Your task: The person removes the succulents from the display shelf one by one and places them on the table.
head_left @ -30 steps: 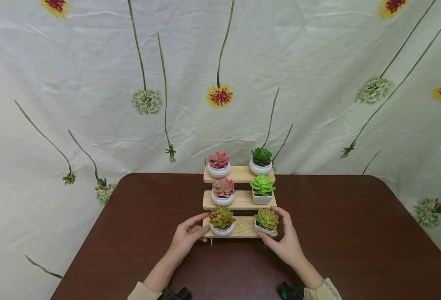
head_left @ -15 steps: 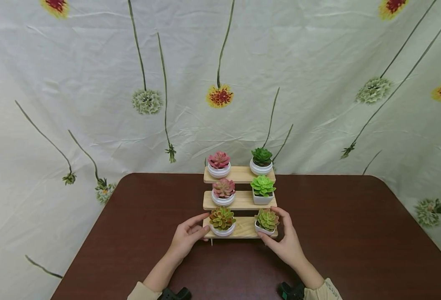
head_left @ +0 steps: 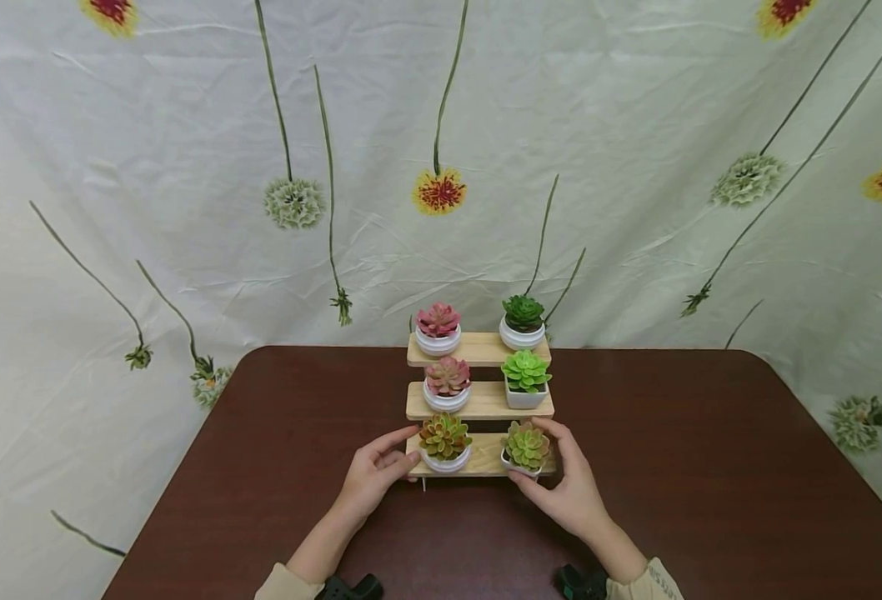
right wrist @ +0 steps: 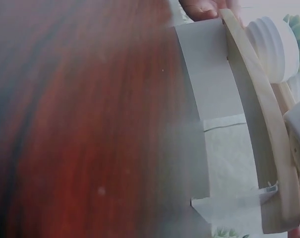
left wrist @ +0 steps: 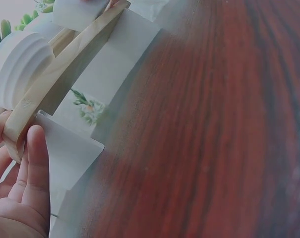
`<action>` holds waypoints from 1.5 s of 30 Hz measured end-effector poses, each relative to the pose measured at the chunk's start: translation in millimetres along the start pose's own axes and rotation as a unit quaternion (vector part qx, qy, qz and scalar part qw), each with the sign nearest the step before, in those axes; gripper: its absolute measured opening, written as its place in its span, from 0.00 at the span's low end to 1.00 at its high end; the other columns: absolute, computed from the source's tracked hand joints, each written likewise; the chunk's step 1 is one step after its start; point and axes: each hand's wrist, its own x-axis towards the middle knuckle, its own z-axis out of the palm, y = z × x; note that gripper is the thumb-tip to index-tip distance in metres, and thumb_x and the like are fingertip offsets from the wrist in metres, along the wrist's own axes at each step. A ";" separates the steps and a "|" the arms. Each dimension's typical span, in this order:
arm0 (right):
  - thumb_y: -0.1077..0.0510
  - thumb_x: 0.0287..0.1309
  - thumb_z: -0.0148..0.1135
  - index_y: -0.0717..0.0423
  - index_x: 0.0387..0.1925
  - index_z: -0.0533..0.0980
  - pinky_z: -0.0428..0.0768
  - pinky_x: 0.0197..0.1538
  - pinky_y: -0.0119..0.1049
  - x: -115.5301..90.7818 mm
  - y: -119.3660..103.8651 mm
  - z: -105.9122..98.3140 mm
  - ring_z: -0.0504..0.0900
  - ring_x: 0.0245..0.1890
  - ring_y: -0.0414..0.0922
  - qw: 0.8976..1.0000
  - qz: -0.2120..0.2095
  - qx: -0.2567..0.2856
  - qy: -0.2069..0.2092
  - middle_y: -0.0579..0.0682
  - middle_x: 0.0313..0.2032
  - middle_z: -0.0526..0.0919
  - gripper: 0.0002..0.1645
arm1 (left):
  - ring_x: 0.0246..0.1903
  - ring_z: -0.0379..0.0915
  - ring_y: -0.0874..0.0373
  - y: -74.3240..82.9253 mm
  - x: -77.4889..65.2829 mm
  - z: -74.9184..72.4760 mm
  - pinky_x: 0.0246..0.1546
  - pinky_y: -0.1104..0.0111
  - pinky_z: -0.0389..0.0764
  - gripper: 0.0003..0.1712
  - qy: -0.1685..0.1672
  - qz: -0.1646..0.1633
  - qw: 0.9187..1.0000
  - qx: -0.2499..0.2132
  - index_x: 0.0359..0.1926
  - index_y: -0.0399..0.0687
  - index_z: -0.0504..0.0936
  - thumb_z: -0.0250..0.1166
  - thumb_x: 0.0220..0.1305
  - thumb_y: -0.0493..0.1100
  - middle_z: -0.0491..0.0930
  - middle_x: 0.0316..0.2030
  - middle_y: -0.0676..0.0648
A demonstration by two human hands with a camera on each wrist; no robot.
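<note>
A three-tier wooden plant stand (head_left: pixel 486 454) carries small potted succulents, two to a tier. My left hand (head_left: pixel 375 472) grips the left end of the lowest plank (left wrist: pixel 55 87), thumb and fingers around its edge in the left wrist view. Beside those fingers sits a round white pot with an orange-green succulent (head_left: pixel 444 437). At the right end of that tier, my right hand (head_left: pixel 570 490) holds a light-green succulent (head_left: pixel 527 445) in a white square pot (right wrist: pixel 299 129), thumb at the front and fingers behind. The pot leans slightly. Most of the right hand is outside its wrist view.
On the middle tier are a pink succulent (head_left: pixel 448 377) and a bright green one (head_left: pixel 526 372). The top tier bears another pink succulent (head_left: pixel 438 319) and a dark green one (head_left: pixel 523 312). A dark wood table (head_left: pixel 674 467) lies below, with a flowered cloth (head_left: pixel 621 167) behind.
My right hand has shifted the light-green succulent's pot a little to the left along the lowest tier, and its lean has changed. The left hand and the stand stay in place.
</note>
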 end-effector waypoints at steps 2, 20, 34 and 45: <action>0.68 0.35 0.78 0.58 0.59 0.66 0.66 0.54 0.25 -2.4 6.1 2.4 0.71 0.52 0.40 1.000 -0.005 -0.015 -0.001 0.51 0.53 0.73 0.46 | 0.26 0.77 0.60 0.0 0.1 -0.1 0.32 0.65 0.81 0.26 0.000 0.000 1.000 -0.002 0.59 0.29 0.71 0.64 0.60 0.33 0.80 0.29 0.35; 0.71 0.32 0.77 0.68 0.53 0.67 0.76 0.45 0.36 -1.7 -45.8 3.8 0.75 0.47 0.41 0.997 -0.063 0.020 -0.035 0.56 0.47 0.75 0.41 | 0.26 0.77 0.61 -2.7 1.8 -0.5 0.31 0.66 0.81 0.25 -0.002 0.004 1.000 -0.004 0.58 0.28 0.71 0.64 0.60 0.33 0.79 0.29 0.31; 0.63 0.39 0.77 0.62 0.58 0.66 0.69 0.55 0.33 -21.4 -17.9 27.0 0.73 0.52 0.42 0.992 -0.047 0.079 -0.083 0.51 0.52 0.75 0.43 | 0.26 0.77 0.61 -6.8 1.9 -2.7 0.31 0.66 0.81 0.25 -0.005 0.012 1.000 -0.011 0.57 0.27 0.71 0.64 0.60 0.32 0.81 0.30 0.38; 0.57 0.46 0.75 0.57 0.60 0.65 0.68 0.57 0.33 -27.7 -16.1 35.1 0.73 0.52 0.43 0.985 -0.044 0.114 -0.121 0.48 0.52 0.75 0.41 | 0.26 0.77 0.61 -9.6 2.2 -3.3 0.32 0.66 0.81 0.25 -0.009 0.008 1.000 -0.019 0.58 0.28 0.71 0.63 0.61 0.33 0.81 0.29 0.44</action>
